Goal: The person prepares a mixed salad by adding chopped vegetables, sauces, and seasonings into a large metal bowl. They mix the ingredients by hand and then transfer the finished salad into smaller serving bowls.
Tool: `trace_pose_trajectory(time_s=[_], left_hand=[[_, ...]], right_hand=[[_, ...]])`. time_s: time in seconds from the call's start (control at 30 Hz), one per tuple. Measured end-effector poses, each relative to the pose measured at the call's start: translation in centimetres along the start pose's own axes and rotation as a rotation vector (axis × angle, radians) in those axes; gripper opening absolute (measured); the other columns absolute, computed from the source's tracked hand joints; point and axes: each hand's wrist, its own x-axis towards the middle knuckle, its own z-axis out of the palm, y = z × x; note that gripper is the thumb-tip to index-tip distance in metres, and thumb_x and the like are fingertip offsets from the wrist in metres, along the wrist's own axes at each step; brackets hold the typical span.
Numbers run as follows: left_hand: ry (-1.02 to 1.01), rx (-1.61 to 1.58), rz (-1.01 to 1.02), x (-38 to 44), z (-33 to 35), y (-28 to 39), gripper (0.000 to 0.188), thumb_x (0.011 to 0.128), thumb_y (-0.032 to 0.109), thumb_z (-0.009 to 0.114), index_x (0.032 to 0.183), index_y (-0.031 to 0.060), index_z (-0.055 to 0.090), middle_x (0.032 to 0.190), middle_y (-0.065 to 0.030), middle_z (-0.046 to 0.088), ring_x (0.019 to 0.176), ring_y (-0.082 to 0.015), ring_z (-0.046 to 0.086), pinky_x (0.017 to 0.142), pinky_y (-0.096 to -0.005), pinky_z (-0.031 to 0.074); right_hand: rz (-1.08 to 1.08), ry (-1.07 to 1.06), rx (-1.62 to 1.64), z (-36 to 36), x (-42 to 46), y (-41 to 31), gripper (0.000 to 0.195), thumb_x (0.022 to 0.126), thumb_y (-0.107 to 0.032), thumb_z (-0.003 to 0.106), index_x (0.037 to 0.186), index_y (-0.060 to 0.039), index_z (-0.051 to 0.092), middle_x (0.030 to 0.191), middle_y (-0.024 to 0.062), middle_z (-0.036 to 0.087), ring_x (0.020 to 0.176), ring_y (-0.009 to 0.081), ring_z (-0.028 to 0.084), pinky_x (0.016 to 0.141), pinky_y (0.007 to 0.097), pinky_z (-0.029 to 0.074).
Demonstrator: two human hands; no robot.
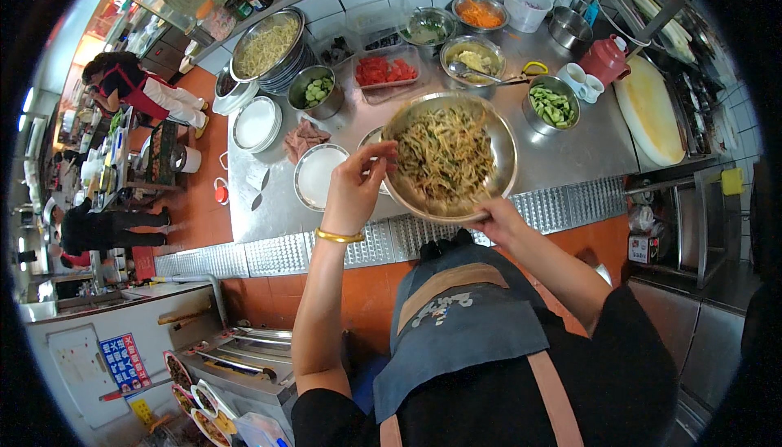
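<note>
My right hand (498,221) grips the near rim of a steel mixing bowl (504,154), which is tilted above the steel worktable. Mixed shredded food (446,154) with green pieces fills much of the bowl. My left hand (365,181) is raised at the bowl's left rim, its fingers bent; whether they touch the rim or hold anything is unclear. An empty plate with a patterned rim (319,176) lies on the table left of the bowl, behind my left hand. Another plate is partly hidden under the bowl.
A crumpled cloth (304,140) and stacked plates (255,123) lie left. Behind stand bowls of bean sprouts (269,47), cucumber slices (317,91), shredded carrot (481,13) and chopped greens (553,105), with a red-filled tray (386,71). Several people work at far left.
</note>
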Motion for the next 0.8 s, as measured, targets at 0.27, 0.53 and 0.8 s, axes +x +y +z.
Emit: trace_pose_trajectory(time_s=[0.27, 0.53, 0.8], left_hand=[[-0.090, -0.012, 0.017, -0.2, 0.8, 0.1, 0.027, 0.099, 0.007, 0.051, 0.123, 0.0004, 0.061, 0.107, -0.0085, 0.069, 0.093, -0.0149, 0.067, 0.079, -0.0258, 0.052], [-0.083, 0.014, -0.044, -1.4, 0.5, -0.9, 0.027, 0.100, 0.009, 0.050, 0.124, 0.0023, 0.062, 0.108, -0.0059, 0.069, 0.094, -0.0133, 0.067, 0.078, -0.0246, 0.051], [-0.111, -0.046, -0.083, -2.4, 1.5, -0.8, 0.029, 0.100, 0.010, 0.051, 0.126, 0.0028, 0.060, 0.111, -0.0070, 0.068, 0.097, -0.0143, 0.067, 0.079, -0.0252, 0.051]], right_hand=[[-0.004, -0.075, -0.005, -0.3, 1.6, -0.6, 0.058, 0.081, 0.006, 0.049, 0.135, -0.0084, 0.038, 0.126, 0.0175, 0.054, 0.107, 0.0364, 0.062, 0.080, 0.0524, 0.060], [0.018, 0.046, 0.044, -1.3, 3.0, 0.8, 0.046, 0.082, 0.003, 0.053, 0.127, -0.0028, 0.043, 0.124, 0.0187, 0.053, 0.110, 0.0360, 0.058, 0.085, 0.0525, 0.057], [-0.037, 0.042, 0.112, 1.6, 3.0, -1.9, 0.054, 0.080, 0.005, 0.051, 0.131, 0.0044, 0.035, 0.116, 0.0233, 0.052, 0.103, 0.0389, 0.061, 0.080, 0.0537, 0.059]])
